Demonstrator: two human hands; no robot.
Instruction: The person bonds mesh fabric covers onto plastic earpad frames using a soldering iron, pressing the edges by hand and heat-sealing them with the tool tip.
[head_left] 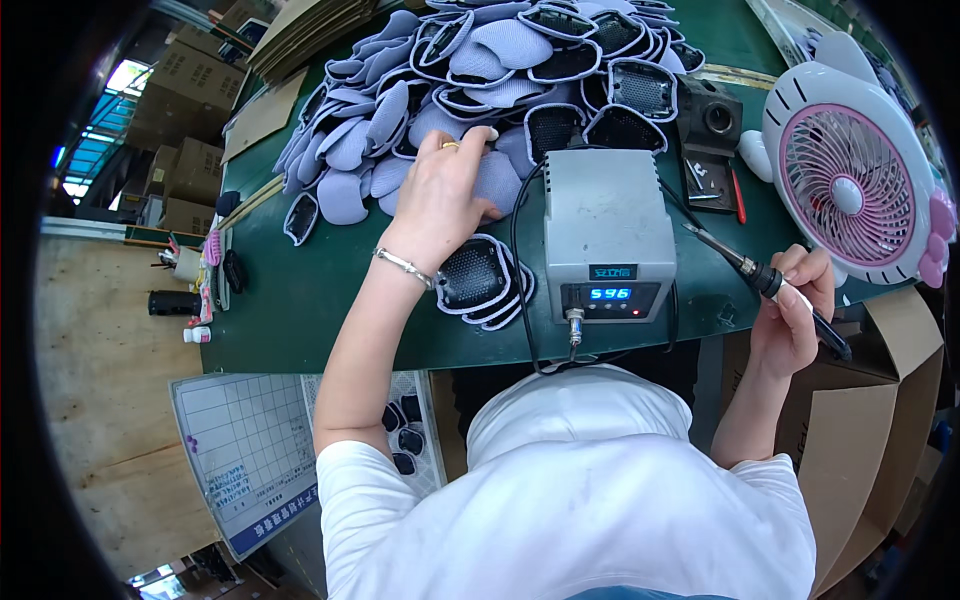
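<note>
My left hand [440, 190] is over the near edge of a big heap of lilac, curved mesh pads [510, 42]. Its thumb and fingers are apart, with one lilac pad [497, 182] lying beside and under them. Just below the wrist, a small stack of black-faced pads with lilac rims [474, 275] rests on the green table. In my right hand [795, 310] is a soldering iron [745, 265], gripped by its dark handle with the tip pointing up and left. Between my hands stands a grey soldering station [610, 225] with a lit blue display.
A pink and white fan [848, 190] stands at the right, near a dark iron holder [708, 125] and a red-handled tool [739, 197]. A black cable [517, 270] loops around the station. An open cardboard box [850, 430] sits below right; a whiteboard [245, 440] lies lower left.
</note>
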